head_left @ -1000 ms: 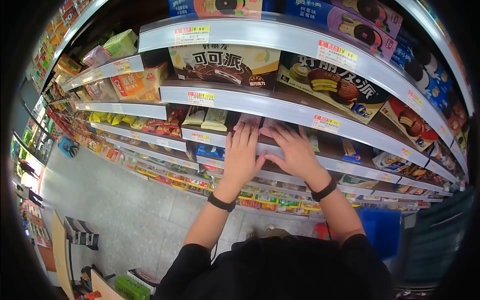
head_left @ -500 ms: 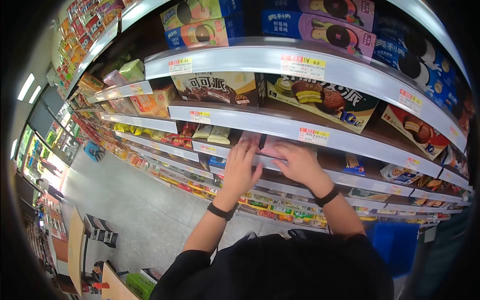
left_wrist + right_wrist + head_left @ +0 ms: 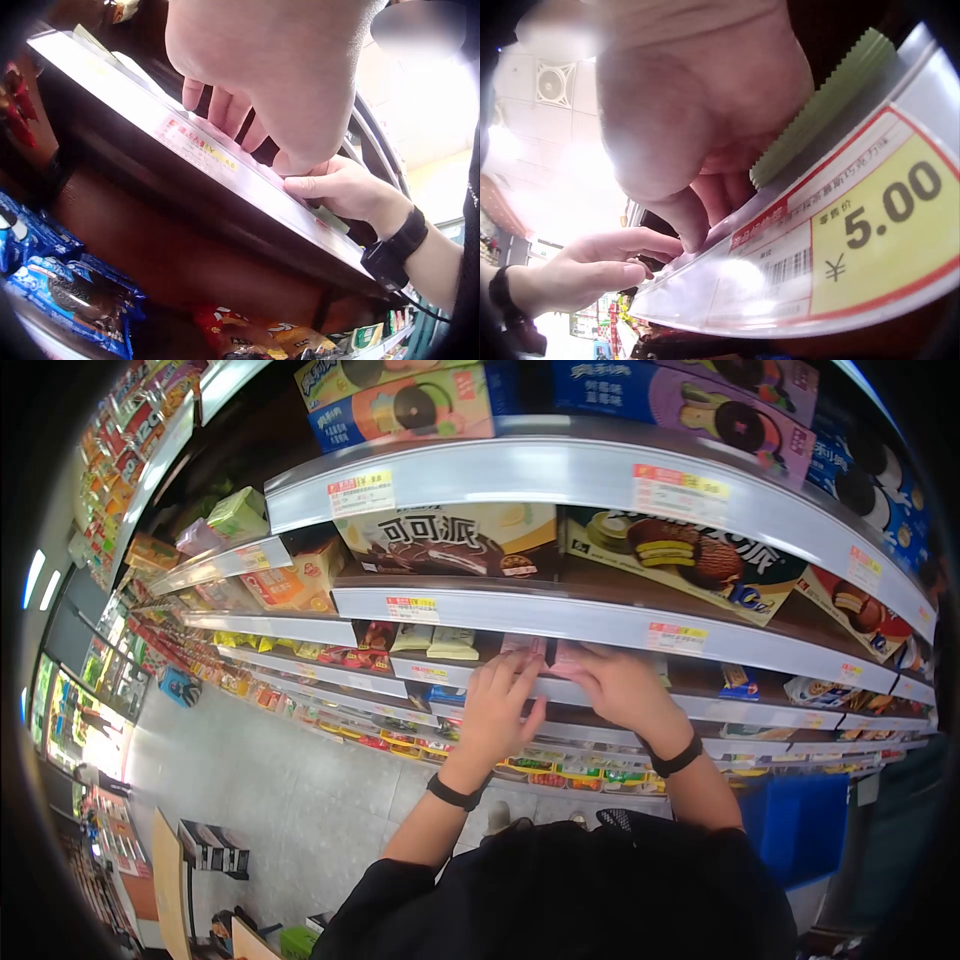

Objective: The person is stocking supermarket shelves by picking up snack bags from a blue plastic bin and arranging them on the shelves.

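Two pink snack packets lie side by side on a middle shelf: the left packet [image 3: 523, 644] and the right packet [image 3: 566, 656]. My left hand [image 3: 497, 710] rests its loosely bent fingertips on the left packet, its thumb standing apart. At the right packet, my right hand [image 3: 632, 695] has its fingers curled over the top and its thumb at the front, pinching it. In the right wrist view that thumb [image 3: 690, 229] presses down just behind the shelf's price strip [image 3: 780, 277]. My palms hide most of both packets in the wrist views.
Cream packets [image 3: 455, 644] lie left of the hands. A green serrated wrapper [image 3: 832, 105] stands beside the right hand. Above, another shelf edge [image 3: 560, 615] carries boxed pies [image 3: 450, 540]. Blue cookie packets [image 3: 75, 300] sit below. A blue bin [image 3: 795, 825] stands at lower right.
Both hands have gone from straight fingers laid flat on the packets to bent fingers. The right fingers have curled over the right packet. The head view has shifted.
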`<move>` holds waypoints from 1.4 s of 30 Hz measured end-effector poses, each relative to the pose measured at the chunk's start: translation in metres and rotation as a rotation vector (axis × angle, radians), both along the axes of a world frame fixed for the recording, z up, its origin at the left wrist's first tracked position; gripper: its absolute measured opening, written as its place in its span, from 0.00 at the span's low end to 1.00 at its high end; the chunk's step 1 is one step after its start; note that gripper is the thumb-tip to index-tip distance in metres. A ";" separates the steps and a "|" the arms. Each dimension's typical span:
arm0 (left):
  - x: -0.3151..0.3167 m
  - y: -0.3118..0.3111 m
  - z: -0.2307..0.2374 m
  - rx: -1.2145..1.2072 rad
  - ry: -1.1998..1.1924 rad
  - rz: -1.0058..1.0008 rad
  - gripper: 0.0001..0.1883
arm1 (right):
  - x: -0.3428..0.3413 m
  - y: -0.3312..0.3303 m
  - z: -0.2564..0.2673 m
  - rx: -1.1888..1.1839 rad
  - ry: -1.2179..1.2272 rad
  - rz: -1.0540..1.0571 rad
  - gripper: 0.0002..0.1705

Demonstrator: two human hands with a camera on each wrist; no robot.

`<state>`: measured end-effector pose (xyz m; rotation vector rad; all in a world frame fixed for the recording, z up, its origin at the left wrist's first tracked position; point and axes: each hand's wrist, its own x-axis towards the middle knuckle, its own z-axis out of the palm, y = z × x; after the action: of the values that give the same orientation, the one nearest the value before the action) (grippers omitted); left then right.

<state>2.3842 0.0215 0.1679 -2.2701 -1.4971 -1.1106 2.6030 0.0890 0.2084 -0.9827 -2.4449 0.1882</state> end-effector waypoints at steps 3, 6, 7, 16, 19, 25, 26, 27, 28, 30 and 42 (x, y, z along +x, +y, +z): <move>-0.035 0.000 0.000 0.037 -0.034 -0.128 0.27 | -0.025 -0.008 0.004 -0.027 0.112 -0.084 0.23; -0.095 -0.004 -0.009 0.128 -0.082 -0.129 0.25 | -0.073 -0.017 0.009 -0.092 0.272 -0.140 0.23; -0.116 -0.002 -0.016 0.163 -0.133 -0.114 0.25 | -0.087 -0.011 -0.003 0.097 0.241 -0.096 0.22; -0.233 0.045 -0.018 -0.081 -0.232 -0.033 0.25 | -0.220 -0.004 -0.012 0.234 0.158 -0.140 0.20; -0.255 0.068 -0.025 -0.193 -0.303 -0.118 0.22 | -0.234 0.006 -0.018 0.115 0.120 -0.121 0.20; -0.264 0.083 -0.042 -0.506 -0.610 -0.128 0.18 | -0.236 0.014 -0.027 0.077 0.103 -0.207 0.16; -0.267 0.084 -0.044 -0.496 -0.617 -0.133 0.18 | -0.237 0.017 -0.028 0.034 0.110 -0.234 0.15; -0.269 0.085 -0.048 -0.502 -0.614 -0.136 0.18 | -0.238 0.020 -0.029 -0.011 0.114 -0.260 0.14; -0.273 0.086 -0.053 -0.529 -0.660 -0.168 0.20 | -0.239 0.021 -0.029 -0.015 0.115 -0.265 0.14; -0.278 0.095 -0.071 -0.562 -0.703 -0.203 0.21 | -0.241 0.023 -0.027 0.042 0.142 -0.243 0.13; -0.259 0.114 -0.078 -0.546 -0.932 -0.232 0.32 | -0.266 0.023 -0.029 0.100 0.320 -0.252 0.13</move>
<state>2.1248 0.1350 0.0898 -2.4142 -2.0724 -2.2873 2.3372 0.1116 0.1796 -1.1114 -2.0039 0.1235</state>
